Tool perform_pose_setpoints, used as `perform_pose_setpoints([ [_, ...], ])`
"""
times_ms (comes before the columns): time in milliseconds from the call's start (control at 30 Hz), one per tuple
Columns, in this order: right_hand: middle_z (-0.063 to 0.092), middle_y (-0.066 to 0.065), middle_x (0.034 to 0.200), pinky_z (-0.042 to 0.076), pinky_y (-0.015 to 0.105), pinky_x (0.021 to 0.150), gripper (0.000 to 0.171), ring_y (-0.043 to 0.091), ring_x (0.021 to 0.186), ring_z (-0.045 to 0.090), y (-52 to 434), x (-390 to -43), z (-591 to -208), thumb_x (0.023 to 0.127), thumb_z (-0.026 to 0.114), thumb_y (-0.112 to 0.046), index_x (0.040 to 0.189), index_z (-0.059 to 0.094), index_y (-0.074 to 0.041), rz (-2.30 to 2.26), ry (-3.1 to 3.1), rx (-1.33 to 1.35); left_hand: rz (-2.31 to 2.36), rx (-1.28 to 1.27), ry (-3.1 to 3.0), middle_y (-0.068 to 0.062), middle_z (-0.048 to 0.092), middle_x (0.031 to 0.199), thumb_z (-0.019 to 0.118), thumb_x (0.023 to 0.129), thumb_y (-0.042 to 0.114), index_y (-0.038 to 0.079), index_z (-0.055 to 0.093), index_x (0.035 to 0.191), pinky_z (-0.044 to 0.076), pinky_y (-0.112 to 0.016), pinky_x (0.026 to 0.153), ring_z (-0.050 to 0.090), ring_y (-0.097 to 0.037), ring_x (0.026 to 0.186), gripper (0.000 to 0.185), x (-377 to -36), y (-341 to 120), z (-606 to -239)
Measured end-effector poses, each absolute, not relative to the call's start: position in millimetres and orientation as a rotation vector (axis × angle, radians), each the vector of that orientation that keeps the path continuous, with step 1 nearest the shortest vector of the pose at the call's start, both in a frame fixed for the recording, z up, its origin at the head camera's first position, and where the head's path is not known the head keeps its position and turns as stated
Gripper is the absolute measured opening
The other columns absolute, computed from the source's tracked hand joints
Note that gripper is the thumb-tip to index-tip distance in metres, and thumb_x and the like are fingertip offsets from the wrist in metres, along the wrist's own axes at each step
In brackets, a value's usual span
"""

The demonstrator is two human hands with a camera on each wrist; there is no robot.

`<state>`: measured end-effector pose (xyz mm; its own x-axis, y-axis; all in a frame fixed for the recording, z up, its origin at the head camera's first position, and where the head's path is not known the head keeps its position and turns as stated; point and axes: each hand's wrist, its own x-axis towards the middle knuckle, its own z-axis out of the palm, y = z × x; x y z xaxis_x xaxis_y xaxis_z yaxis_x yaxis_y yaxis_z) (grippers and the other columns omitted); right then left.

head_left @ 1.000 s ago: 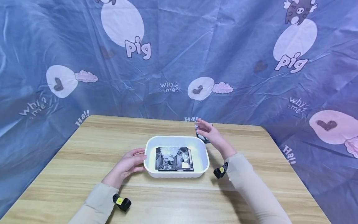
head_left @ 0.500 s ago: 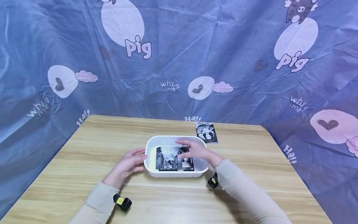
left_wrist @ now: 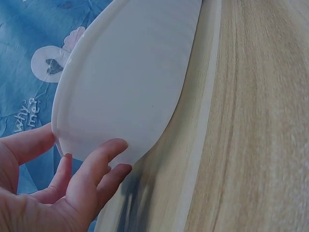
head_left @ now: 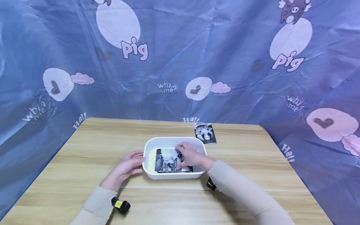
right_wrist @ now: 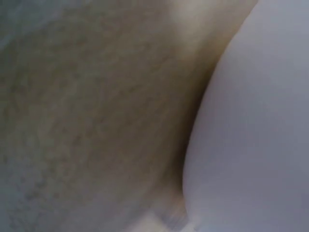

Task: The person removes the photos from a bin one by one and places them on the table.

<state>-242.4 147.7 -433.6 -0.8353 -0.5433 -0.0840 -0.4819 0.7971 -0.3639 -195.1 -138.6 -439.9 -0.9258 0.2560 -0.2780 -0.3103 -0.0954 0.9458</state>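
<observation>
A white plastic basin [head_left: 174, 176] sits mid-table with a small pile of black-and-white picture cards [head_left: 166, 161] inside. My left hand [head_left: 127, 165] holds the basin's left end, thumb at the rim and fingers against the outer wall, as the left wrist view shows on the basin wall [left_wrist: 130, 82]. My right hand [head_left: 192, 156] reaches over the right rim into the basin. Its fingers lie at the far edge of the cards and its thumb near the front edge. Whether it pinches a card is hidden. The right wrist view is blurred and shows no fingers.
Behind the basin, to the right, a black-and-white picture booklet [head_left: 205, 133] lies on the wooden table [head_left: 112, 134]. A blue printed cloth [head_left: 180, 62] hangs behind and at the sides of the table.
My right hand has moved from the booklet at the back down into the basin, onto the cards. The booklet stays at the back; my left hand keeps its place on the basin.
</observation>
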Motion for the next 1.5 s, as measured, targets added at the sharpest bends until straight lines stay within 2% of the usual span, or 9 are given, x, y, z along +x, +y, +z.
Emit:
perform_pose_setpoints([
  [267,0.046,0.014,0.141,0.034,0.053,0.114,0.094,0.032,0.131,0.042,144.1,-241.6,-432.4,0.063,0.086,-0.043,0.138,0.047,-0.004,-0.493,2.856,-0.747,2.070,-0.039,1.830,-0.030,0.049,0.137,0.059,0.093,0.007,-0.007,0.027,0.145,0.062,-0.031,0.078,0.068,-0.016,0.092,0.063,-194.7,-141.0,-435.5],
  [367,0.049,0.014,0.136,0.038,0.047,0.113,0.090,0.030,0.126,0.046,144.9,-242.3,-432.3,0.062,0.087,-0.041,0.133,0.047,-0.003,-0.549,2.872,-0.779,2.077,-0.049,1.827,-0.029,0.050,0.136,0.059,0.093,0.007,-0.007,0.027,0.145,0.062,-0.031,0.078,0.069,-0.016,0.091,0.063,-193.3,-140.3,-434.8],
  [533,0.055,0.014,0.122,0.047,0.040,0.104,0.082,0.028,0.113,0.054,145.4,-244.6,-433.6,0.061,0.089,-0.031,0.125,0.048,0.001,-0.717,2.858,-0.851,2.086,-0.069,1.806,-0.027,0.052,0.134,0.059,0.092,0.006,-0.008,0.026,0.145,0.062,-0.031,0.077,0.069,-0.015,0.091,0.064,-189.2,-140.1,-435.2],
  [667,0.058,0.014,0.121,0.049,0.041,0.103,0.071,0.029,0.113,0.055,144.2,-247.3,-434.3,0.065,0.087,-0.019,0.122,0.051,0.001,-0.938,2.813,-0.728,2.096,-0.058,1.805,-0.026,0.055,0.131,0.059,0.092,0.006,-0.008,0.026,0.145,0.062,-0.030,0.077,0.069,-0.016,0.091,0.063,-189.1,-141.2,-435.1],
  [800,0.061,0.011,0.121,0.049,0.041,0.103,0.062,0.029,0.115,0.057,144.4,-249.0,-433.5,0.069,0.085,-0.017,0.122,0.054,-0.003,-1.016,2.825,-0.616,2.091,-0.061,1.816,-0.025,0.058,0.129,0.060,0.092,0.008,-0.008,0.027,0.145,0.062,-0.030,0.077,0.069,-0.017,0.092,0.064,-190.0,-141.8,-434.8],
  [1000,0.064,0.010,0.115,0.051,0.043,0.101,0.046,0.029,0.111,0.059,144.8,-249.9,-431.1,0.075,0.080,-0.012,0.116,0.058,-0.005,-1.099,2.844,-0.646,2.091,-0.084,1.820,-0.031,0.047,0.139,0.060,0.092,0.008,-0.006,0.027,0.147,0.062,-0.030,0.077,0.070,-0.018,0.093,0.065,-188.9,-141.4,-434.9],
  [1267,0.072,0.004,0.106,0.053,0.043,0.096,0.028,0.026,0.104,0.065,146.8,-249.7,-426.6,0.078,0.079,-0.020,0.103,0.068,-0.018,-1.137,2.963,-0.454,2.116,-0.095,1.814,-0.032,0.045,0.140,0.058,0.093,0.004,-0.004,0.027,0.149,0.061,-0.036,0.082,0.069,-0.023,0.100,0.064,-188.2,-139.3,-435.2],
  [1500,0.072,0.004,0.093,0.056,0.039,0.086,0.023,0.022,0.092,0.067,146.6,-248.4,-425.9,0.077,0.080,-0.018,0.097,0.069,-0.015,-1.212,2.976,-0.475,2.109,-0.095,1.816,-0.031,0.046,0.139,0.058,0.093,0.006,-0.005,0.026,0.148,0.061,-0.034,0.081,0.070,-0.020,0.097,0.065,-188.1,-138.8,-436.4],
])
